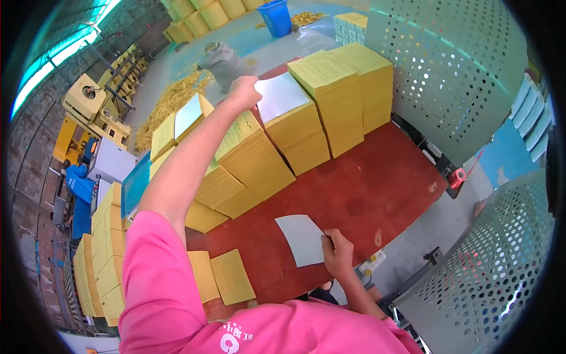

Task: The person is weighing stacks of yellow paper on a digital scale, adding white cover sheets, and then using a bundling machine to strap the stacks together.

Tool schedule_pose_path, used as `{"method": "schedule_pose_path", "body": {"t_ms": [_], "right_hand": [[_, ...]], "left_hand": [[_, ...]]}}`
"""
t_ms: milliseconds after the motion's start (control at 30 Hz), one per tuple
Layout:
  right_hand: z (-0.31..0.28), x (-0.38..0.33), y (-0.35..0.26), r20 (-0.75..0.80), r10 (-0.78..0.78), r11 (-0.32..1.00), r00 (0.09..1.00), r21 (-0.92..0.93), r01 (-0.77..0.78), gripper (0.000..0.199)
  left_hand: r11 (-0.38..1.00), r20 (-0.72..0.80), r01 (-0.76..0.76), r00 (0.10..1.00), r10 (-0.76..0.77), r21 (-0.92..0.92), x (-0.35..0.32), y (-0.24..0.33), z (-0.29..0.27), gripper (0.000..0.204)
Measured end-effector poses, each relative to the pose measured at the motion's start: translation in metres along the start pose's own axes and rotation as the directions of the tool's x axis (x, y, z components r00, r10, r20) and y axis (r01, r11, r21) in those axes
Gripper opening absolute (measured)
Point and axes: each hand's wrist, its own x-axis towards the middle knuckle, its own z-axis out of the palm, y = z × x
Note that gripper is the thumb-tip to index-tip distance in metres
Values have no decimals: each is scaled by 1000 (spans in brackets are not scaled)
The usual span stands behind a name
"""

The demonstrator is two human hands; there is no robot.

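Observation:
My left hand (243, 93) stretches far out over a row of yellow paper stacks. Its closed fingers pinch the left edge of a shiny white sheet (284, 96), which lies on top of one yellow stack (303, 137). Close to my body, my right hand (338, 253) grips the right edge of a pale grey-white sheet (300, 241) between thumb and fingers, above the red table (348, 203). Two thin yellow paper pieces (233, 276) lie at the near left of the table. Another white-topped stack (188, 112) stands beyond my left forearm.
Tall yellow stacks (365, 76) rise at the far right of the row. Perforated metal guards (448, 71) flank the table's right side. More yellow bundles (106, 259) are piled at left. A grey sack (224, 64), yellow scraps (168, 106) and a blue bin (275, 19) stand beyond.

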Motion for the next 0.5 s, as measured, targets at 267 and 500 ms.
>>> {"method": "schedule_pose_path", "body": {"t_ms": [267,500], "right_hand": [[0,-1,2,1,4,1000,1000,-1,-4,7],[0,0,-2,8,-5,999,1000,-41,5,6]], "left_hand": [[999,40,6,999,-4,-45,9,-13,4,26],[938,-310,-175,912,269,298,41,7,-3,33]]}}
